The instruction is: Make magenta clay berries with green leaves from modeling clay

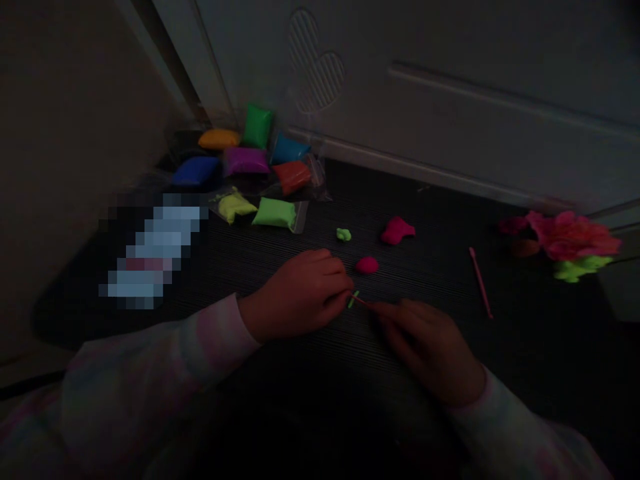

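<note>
My left hand [305, 293] is closed in a pinch above the dark table. Its fingertips touch one end of a thin pink modelling tool [361, 301]; what they grip is hidden. From the other side, my right hand [430, 340] holds that tool between thumb and fingers. A short strip of green clay [356, 295] lies at the tool, crossing it close to my left fingertips. Just beyond the hands sits a pink oval lump of clay [367, 265]. Farther back are a small light-green clay piece [343, 235] and a larger pink clay lump [398, 231].
Several bags of coloured clay, including a light-green one [275, 213] and a purple one [246, 161], lie at the back left. A second pink tool [481, 283] rests on the right. Pink clay petals [575, 235] stand near the right edge. A white panel [360, 87] borders the back.
</note>
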The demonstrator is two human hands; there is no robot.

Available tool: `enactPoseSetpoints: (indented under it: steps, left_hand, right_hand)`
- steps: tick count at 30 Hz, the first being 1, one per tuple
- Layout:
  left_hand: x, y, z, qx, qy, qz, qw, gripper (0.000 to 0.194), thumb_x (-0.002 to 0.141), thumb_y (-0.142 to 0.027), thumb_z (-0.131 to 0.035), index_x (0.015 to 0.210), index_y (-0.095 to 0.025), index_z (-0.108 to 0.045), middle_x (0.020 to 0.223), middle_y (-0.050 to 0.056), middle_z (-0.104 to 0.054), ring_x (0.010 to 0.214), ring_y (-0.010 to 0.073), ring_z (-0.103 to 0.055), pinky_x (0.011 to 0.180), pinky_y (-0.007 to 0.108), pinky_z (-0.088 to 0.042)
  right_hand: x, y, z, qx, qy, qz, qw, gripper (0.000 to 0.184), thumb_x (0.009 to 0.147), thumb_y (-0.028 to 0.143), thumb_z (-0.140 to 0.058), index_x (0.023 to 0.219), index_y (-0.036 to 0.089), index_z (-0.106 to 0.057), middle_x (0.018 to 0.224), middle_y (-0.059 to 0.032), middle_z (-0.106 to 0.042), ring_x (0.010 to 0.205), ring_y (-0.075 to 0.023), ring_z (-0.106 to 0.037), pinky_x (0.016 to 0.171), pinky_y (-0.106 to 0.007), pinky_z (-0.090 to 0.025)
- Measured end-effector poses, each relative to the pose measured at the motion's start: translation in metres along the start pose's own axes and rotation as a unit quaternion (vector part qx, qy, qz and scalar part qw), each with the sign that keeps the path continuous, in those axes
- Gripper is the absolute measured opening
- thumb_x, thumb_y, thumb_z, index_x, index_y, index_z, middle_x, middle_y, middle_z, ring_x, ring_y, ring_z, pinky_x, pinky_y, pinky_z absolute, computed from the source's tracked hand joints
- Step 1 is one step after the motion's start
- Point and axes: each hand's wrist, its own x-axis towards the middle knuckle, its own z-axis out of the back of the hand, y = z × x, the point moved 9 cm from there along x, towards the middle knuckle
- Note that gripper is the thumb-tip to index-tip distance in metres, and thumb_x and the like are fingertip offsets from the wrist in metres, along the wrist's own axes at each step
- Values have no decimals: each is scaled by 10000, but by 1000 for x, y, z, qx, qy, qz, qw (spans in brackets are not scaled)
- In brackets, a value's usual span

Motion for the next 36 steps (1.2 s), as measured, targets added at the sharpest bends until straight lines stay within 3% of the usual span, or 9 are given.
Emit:
enactPoseSetpoints:
  steps: [36]
  left_hand:
    - [-1, -3, 2, 12, 6, -11, 1000, 207, 795, -179, -441, 823, -181, -646, 829, 44, -580, 791, 158, -479, 718, 289, -394]
  right_hand:
    - [2, -1, -2, 4, 13, -1, 1000, 283, 852, 183, -404, 1091, 182, -556, 672, -14, -562, 614, -137, -530, 567, -274, -425]
